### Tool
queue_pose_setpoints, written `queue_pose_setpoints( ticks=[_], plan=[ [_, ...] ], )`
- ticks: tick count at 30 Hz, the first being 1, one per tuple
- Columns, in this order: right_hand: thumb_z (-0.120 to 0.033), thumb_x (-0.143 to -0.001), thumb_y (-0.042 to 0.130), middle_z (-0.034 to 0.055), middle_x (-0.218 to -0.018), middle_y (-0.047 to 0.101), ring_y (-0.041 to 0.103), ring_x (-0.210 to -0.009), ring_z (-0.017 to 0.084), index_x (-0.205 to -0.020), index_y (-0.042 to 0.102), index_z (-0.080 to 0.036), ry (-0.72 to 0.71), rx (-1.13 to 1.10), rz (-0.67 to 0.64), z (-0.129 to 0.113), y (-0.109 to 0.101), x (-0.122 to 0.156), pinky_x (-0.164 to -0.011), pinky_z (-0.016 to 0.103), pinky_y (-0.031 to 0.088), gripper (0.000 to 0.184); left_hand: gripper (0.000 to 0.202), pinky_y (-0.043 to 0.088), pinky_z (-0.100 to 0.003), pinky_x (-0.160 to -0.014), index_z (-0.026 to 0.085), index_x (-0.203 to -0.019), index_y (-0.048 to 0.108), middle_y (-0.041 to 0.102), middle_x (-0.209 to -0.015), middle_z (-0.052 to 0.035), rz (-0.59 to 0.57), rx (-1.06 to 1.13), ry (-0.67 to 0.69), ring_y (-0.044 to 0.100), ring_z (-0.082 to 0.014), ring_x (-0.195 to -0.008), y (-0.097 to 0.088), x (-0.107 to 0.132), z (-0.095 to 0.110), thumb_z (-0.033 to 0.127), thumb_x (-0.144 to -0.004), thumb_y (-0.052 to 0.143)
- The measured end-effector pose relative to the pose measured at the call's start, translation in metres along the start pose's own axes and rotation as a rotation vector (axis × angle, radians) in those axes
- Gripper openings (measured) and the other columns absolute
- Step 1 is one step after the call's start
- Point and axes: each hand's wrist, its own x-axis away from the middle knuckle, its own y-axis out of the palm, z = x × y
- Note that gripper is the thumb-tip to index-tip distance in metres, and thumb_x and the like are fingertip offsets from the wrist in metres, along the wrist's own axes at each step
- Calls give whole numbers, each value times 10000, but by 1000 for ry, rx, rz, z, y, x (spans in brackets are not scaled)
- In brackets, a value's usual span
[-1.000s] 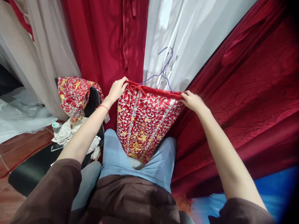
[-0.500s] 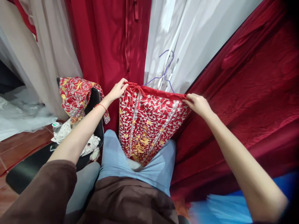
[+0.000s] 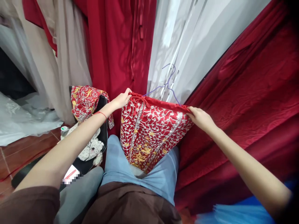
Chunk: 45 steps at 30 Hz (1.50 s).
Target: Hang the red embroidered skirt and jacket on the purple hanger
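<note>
A red skirt (image 3: 154, 133) with silver and gold embroidery hangs down in front of my knees, stretched between both hands. My left hand (image 3: 123, 98) is closed on the left end of its red waistband, near a tied drawstring bow (image 3: 141, 99). At the right end of the waistband, my right hand (image 3: 199, 116) pinches the cloth between thumb and fingers. A purple wire hanger (image 3: 168, 82) rises from behind the waistband, its hook uppermost; its lower part is hidden by the skirt.
Left of me, a black chair (image 3: 102, 104) carries a matching red embroidered garment (image 3: 85, 101) over its back and a dotted white cloth item (image 3: 91, 149) on its seat. Red cloth (image 3: 245, 102), white garments (image 3: 161, 40) and beige ones (image 3: 70, 53) hang around. Blue plastic (image 3: 231, 213) lies low right.
The view has shifted a little, so everything sits slightly lower and further right. Both hands keep their hold on the waistband. A white card on the chair seat now shows beside my left arm.
</note>
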Motion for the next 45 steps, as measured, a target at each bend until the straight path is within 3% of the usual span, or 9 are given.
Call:
queue_pose_setpoints(
  ticks=[5, 9, 17, 20, 24, 33, 41, 45],
  plan=[
    [-303, -968, 368, 147, -996, 666, 601, -920, 295, -1171, 600, -195, 68, 89, 31, -18, 4, 0, -616, 352, 440, 326, 183, 458, -318, -681, 189, -1093, 509, 577, -641, -15, 94, 31, 9, 576, -185, -572, 15, 0, -8, 259, -947, 425],
    [-294, -957, 359, 162, -1025, 652, 586, -916, 298, -1201, 599, -177, 132, -7, 114, -23, 17, 1, -608, 350, 427, 361, 181, 476, -311, -729, 177, -1093, 500, 616, -749, -40, 192, 75, 28, 616, -179, -666, 34, -2, -14, 248, -966, 393],
    [-302, -909, 396, 153, -1065, 639, 565, -973, 307, -1166, 616, -200, 285, -200, 392, -33, 53, 0, -784, 416, 462, 353, 217, 489, -308, -792, 198, -1095, 499, 677, -931, -70, 453, 88, -11, 648, -172, -800, 66, 5, -14, 347, -1002, 372],
    [-278, -896, 390, 154, -1077, 635, 560, -979, 315, -1148, 619, -200, 337, -210, 459, -39, 60, 1, -833, 448, 455, 349, 217, 493, -308, -790, 201, -1094, 502, 683, -927, -66, 450, 103, -10, 653, -172, -799, 67, 7, -16, 349, -999, 374],
    [-291, -898, 401, 151, -1076, 636, 566, -975, 319, -1151, 613, -210, 311, -222, 455, -37, 61, 4, -838, 449, 458, 340, 195, 498, -290, -787, 205, -1078, 494, 690, -960, -66, 415, 173, -12, 666, -165, -825, 65, 8, -17, 346, -988, 397],
    [-309, -883, 412, 162, -1068, 631, 563, -967, 328, -1147, 626, -192, 360, -221, 455, -40, 58, 7, -842, 458, 458, 360, 189, 508, -313, -864, 214, -1079, 483, 674, -1022, -75, 473, 257, -37, 665, -175, -921, 71, 14, -8, 353, -985, 396],
    [-312, -850, 433, 151, -1056, 616, 539, -968, 306, -1145, 631, -187, 418, -232, 514, -42, 72, 3, -841, 443, 422, 377, 209, 485, -303, -896, 198, -1072, 485, 649, -1027, -66, 458, 381, 32, 642, -161, -938, 71, 14, -18, 369, -986, 404],
    [-301, -843, 428, 143, -1058, 614, 537, -958, 288, -1145, 631, -175, 415, -221, 521, -38, 79, 0, -847, 433, 424, 385, 255, 437, -355, -1006, 171, -1147, 512, 635, -1113, -102, 409, 407, 77, 612, -192, -1049, 69, 8, -20, 333, -977, 413]
  ],
)
